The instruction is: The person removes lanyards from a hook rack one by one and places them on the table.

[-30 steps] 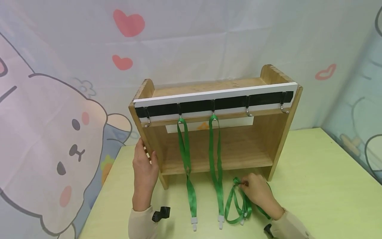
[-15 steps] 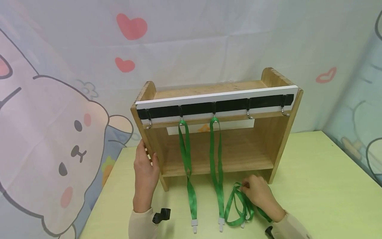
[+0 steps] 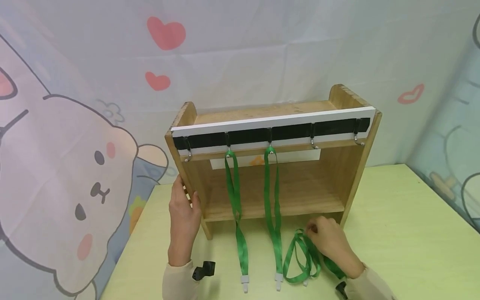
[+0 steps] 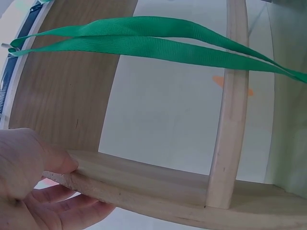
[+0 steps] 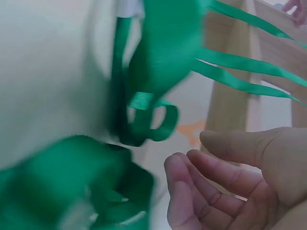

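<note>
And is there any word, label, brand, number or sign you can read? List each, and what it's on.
None readable in any view.
Hanging lanyards, black strip, wooden shelf: no lettering seen.
White clips: too small to tell.
Loose lanyards by the right hand: partly blurred in the right wrist view, nothing legible.
Backdrop: drawings only, no lettering seen.

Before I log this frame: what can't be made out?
- Lanyard count in the loose pile: head view, loops overlap and the right hand covers part.
- Full shape of the pile's clip: head view, small and partly behind green strap.
- Lower end of the hung lanyard: left wrist view, cut off by the right edge.
- Detail on the nearest strap: right wrist view, blurred.
</note>
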The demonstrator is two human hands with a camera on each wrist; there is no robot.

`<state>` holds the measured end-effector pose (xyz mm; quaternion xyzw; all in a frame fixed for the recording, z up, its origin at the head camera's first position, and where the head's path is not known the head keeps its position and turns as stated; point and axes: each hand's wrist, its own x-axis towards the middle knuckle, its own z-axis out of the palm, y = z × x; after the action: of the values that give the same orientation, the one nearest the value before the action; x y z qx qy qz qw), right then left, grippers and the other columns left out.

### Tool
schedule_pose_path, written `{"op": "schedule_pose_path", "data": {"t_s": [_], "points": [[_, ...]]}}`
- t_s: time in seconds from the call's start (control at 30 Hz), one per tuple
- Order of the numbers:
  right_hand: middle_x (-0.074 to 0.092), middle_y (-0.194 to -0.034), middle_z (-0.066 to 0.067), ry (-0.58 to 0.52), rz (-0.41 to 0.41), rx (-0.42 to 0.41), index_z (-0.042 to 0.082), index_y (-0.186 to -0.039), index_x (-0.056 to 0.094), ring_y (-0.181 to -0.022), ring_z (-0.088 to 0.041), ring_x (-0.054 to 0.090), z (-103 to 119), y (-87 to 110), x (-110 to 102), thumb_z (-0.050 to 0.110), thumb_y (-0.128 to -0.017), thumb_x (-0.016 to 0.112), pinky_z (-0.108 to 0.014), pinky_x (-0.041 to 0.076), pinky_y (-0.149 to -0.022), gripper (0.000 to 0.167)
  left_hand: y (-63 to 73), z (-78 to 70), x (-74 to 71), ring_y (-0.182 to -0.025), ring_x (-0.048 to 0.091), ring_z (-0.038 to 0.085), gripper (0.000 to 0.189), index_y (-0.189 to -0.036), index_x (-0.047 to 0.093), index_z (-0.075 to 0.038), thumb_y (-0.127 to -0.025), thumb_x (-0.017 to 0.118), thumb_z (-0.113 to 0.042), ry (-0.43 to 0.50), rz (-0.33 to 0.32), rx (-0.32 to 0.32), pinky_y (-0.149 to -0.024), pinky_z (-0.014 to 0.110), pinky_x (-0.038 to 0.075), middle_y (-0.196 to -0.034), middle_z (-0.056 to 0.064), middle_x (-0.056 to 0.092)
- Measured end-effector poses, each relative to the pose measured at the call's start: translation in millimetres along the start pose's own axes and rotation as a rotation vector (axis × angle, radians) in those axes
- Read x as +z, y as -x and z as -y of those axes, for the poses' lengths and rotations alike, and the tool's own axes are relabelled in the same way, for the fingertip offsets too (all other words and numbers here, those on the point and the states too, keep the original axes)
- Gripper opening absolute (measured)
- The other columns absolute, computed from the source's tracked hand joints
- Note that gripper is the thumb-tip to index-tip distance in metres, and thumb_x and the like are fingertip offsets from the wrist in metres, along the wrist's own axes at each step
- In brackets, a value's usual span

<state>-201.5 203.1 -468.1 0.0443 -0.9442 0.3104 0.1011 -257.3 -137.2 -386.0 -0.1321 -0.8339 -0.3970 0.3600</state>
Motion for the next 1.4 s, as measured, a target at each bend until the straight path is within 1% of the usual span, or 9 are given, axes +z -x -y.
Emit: {"op": "schedule_pose_path", "data": {"t_s": [0.1,0.23,0.33,0.57,0.67,0.77,1.07,1.27,1.4], "points": [[0.063,-0.068,0.002,-0.013,-0.009,-0.024,0.004,-0.084,0.075,-0.048,-0.01,0.044,7,2.7,-8,0.0,-0.088,0.07,-0.024,0.037,-0.043,0.007,0.5,0.0,-0.1,-0.109,0.061,0.047,0.057,-0.144,0.037,0.011,-0.092,0.059,0.015,0.0,0.002,-0.005,-0.072,0.054,0.06,-0.126,0.031,0.052],[0.069,-0.075,-0.001,-0.043,-0.025,-0.03,0.004,-0.086,0.075,-0.054,-0.009,0.055,16,6.7,-15,0.004,-0.089,0.073,-0.025,0.045,-0.047,0.004,2.8,-0.5,0.2,-0.11,0.062,0.047,0.057,-0.143,0.037,0.012,-0.091,0.061,0.016,0.0,0.007,-0.013,-0.072,0.054,0.06,-0.126,0.031,0.052],[0.071,-0.079,-0.003,-0.053,-0.066,-0.059,0.004,-0.089,0.076,-0.062,-0.009,0.062,22,4.0,-18,0.006,-0.09,0.073,-0.026,0.051,-0.053,0.003,1.7,-0.7,0.4,-0.109,0.062,0.047,0.056,-0.142,0.038,0.013,-0.091,0.06,0.017,0.0,0.0,-0.009,-0.071,0.054,0.06,-0.125,0.032,0.053],[0.072,-0.081,-0.004,-0.085,-0.18,-0.131,0.001,-0.099,0.074,-0.058,-0.009,0.061,45,-5.1,-29,0.005,-0.091,0.069,-0.028,0.052,-0.052,0.01,-3.0,-2.3,-0.7,-0.11,0.062,0.047,0.057,-0.142,0.038,0.013,-0.09,0.061,0.017,-0.006,-0.013,0.016,-0.072,0.053,0.061,-0.125,0.032,0.053],[0.072,-0.083,-0.003,-0.108,-0.204,-0.149,0.001,-0.101,0.074,-0.063,-0.012,0.065,55,-6.4,-36,0.005,-0.092,0.068,-0.03,0.056,-0.056,0.012,-2.5,-2.2,-0.8,-0.111,0.061,0.046,0.058,-0.143,0.037,0.013,-0.09,0.062,0.017,-0.008,-0.007,0.005,-0.073,0.053,0.06,-0.127,0.031,0.052],[0.072,-0.084,-0.002,-0.118,-0.234,-0.204,0.002,-0.1,0.073,-0.069,-0.015,0.069,63,-6.6,-40,0.004,-0.092,0.069,-0.031,0.058,-0.06,0.009,-0.6,-1.7,-0.8,-0.112,0.061,0.047,0.059,-0.143,0.037,0.013,-0.09,0.062,0.016,-0.012,0.0,-0.015,-0.074,0.053,0.06,-0.127,0.031,0.052],[0.073,-0.096,-0.01,-0.178,-0.424,-0.405,-0.001,-0.105,0.071,-0.08,-0.02,0.069,88,-14.0,-49,0.003,-0.09,0.075,-0.035,0.061,-0.065,0.017,1.2,-0.9,-1.4,-0.112,0.06,0.047,0.057,-0.143,0.037,0.012,-0.092,0.062,0.015,-0.01,0.0,-0.026,-0.075,0.054,0.06,-0.127,0.031,0.052],[0.073,-0.097,-0.009,-0.253,-0.527,-0.422,-0.002,-0.108,0.071,-0.081,-0.02,0.07,103,-22.6,-48,0.001,-0.088,0.076,-0.033,0.059,-0.066,0.02,1.7,-1.1,-1.6,-0.111,0.061,0.046,0.057,-0.143,0.037,0.013,-0.092,0.062,0.015,-0.001,0.006,-0.024,-0.074,0.054,0.06,-0.127,0.032,0.052],[0.073,-0.097,-0.011,-0.303,-0.59,-0.44,-0.003,-0.107,0.071,-0.081,-0.022,0.071,113,-28.6,-47,0.001,-0.087,0.077,-0.021,0.056,-0.069,0.021,0.0,-1.5,-2.6,-0.111,0.061,0.045,0.057,-0.143,0.038,0.013,-0.091,0.062,0.015,0.0,-0.001,-0.011,-0.075,0.053,0.06,-0.127,0.031,0.053]]}}
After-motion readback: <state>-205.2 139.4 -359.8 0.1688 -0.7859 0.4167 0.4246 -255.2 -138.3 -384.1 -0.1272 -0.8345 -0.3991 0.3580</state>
